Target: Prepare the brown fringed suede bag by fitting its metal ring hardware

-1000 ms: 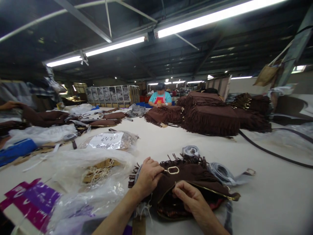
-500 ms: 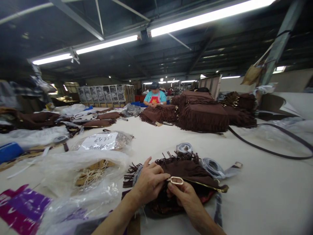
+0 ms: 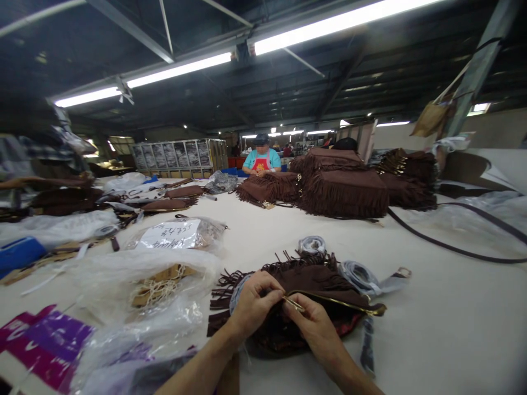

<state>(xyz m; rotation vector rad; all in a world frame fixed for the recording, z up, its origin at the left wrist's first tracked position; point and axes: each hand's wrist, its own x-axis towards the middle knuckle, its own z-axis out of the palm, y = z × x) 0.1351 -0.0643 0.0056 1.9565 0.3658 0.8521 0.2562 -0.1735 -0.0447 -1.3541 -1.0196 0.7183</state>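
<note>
A brown fringed suede bag (image 3: 313, 280) lies on the white table (image 3: 432, 329) just in front of me, with a gold zipper edge (image 3: 349, 303) along its open top. My left hand (image 3: 253, 302) and my right hand (image 3: 315, 328) meet over the opening, both pinching a small gold metal ring (image 3: 293, 303) seen edge-on between the fingertips. The bag's patterned lining shows below my hands. A wrapped strap end with a buckle (image 3: 401, 272) trails off the bag to the right.
Clear plastic bags (image 3: 164, 274) with tags and cord lie to my left, purple sheets (image 3: 45, 340) nearer. Stacks of brown fringed bags (image 3: 346, 192) stand at the far middle. A dark strap (image 3: 453, 247) snakes across the right. A person in a red apron (image 3: 261, 159) works at the far end.
The gold ring was flat and plainly visible; now it is turned edge-on between both hands' fingertips. My right hand moved from the zipper edge up to the ring.
</note>
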